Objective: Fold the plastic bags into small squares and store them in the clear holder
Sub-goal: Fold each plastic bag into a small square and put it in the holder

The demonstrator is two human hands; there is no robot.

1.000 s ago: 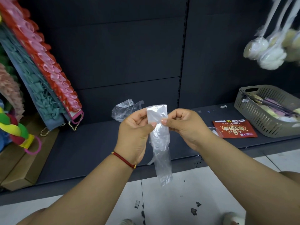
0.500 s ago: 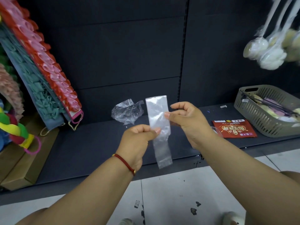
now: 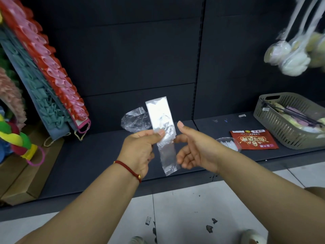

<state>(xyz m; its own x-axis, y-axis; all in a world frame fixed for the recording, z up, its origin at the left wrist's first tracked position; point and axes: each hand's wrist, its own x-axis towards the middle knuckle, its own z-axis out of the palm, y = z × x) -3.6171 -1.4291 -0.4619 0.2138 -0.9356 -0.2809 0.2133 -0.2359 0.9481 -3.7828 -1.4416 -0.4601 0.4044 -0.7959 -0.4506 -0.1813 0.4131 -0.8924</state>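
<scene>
Floor: pale tiles with dark scuffs nearest the camera, below both forearms.
Left hand (image 3: 140, 147): grips the folded plastic bag (image 3: 162, 131) partway along its length, thumb pinching it against curled fingers; a red cord bracelet (image 3: 128, 170) circles the wrist.
Right hand (image 3: 191, 148): loose and holding nothing, fingers relaxed just beside the strip's right edge.
Bag's place: in the air between the 2 hands, above the front of the dark shelf (image 3: 98, 155).
Bag's axis: long axis near upright, top leaning slightly left; 1 end points up, the other hangs down toward the floor.
Step in hand: by my reading, the bag is already narrowed into a strip (lengthwise folds done), and folding it end over end into a square comes next.
Next move calls for: the right hand to take the lower end and bring it up, edges aligned.
Behind: a crumpled plastic bag (image 3: 134, 119) on the shelf.
Right: the clear holder (image 3: 228, 143), beside a red packet (image 3: 253, 139) and a grey basket (image 3: 274, 127).
</scene>
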